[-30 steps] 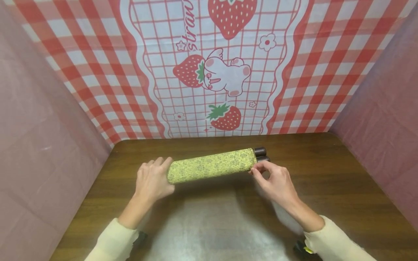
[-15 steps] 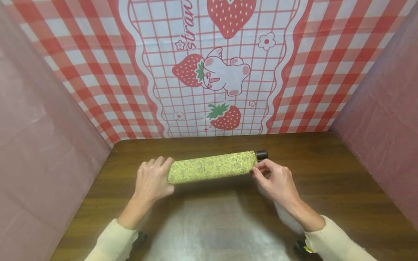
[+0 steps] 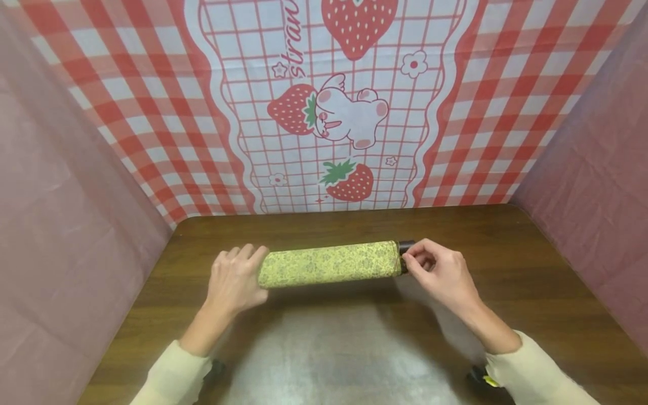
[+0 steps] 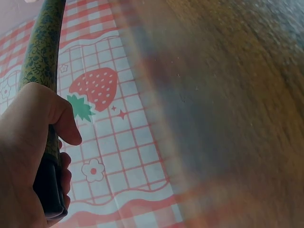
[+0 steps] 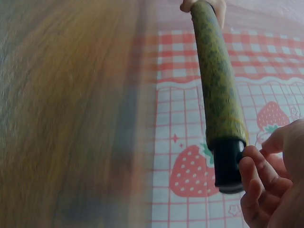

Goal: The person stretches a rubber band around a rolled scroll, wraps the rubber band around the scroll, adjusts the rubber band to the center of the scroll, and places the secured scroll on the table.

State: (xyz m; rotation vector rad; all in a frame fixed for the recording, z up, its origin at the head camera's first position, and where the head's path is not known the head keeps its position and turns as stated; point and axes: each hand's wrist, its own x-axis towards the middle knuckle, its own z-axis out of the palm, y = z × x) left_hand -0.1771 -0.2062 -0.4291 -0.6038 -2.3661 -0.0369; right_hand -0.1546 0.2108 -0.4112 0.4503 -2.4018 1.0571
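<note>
A rolled scroll point(image 3: 329, 265) covered in yellow-green floral cloth is held level above the table, a dark roller end point(image 3: 406, 246) showing at its right. My left hand point(image 3: 235, 281) grips its left end; in the left wrist view the fingers wrap round the scroll point(image 4: 43, 52) above a black roller end point(image 4: 49, 187). My right hand point(image 3: 448, 278) is at the other end, thumb and forefinger pinching by the dark roller end. Seen from the right wrist, its fingertips point(image 5: 248, 161) touch the side of the black roller end point(image 5: 227, 164). My hand partly hides that end.
Below lies a brown wooden table point(image 3: 324, 349) with a bright reflection on it. A red and white checked cloth point(image 3: 344, 112) with strawberry prints hangs behind it. Pink cloth walls point(image 3: 66, 185) stand at both sides.
The scroll's right end has come down a little and turned, so less of the roller ends shows. My right hand has shifted right from the cloth corner onto the roller end.
</note>
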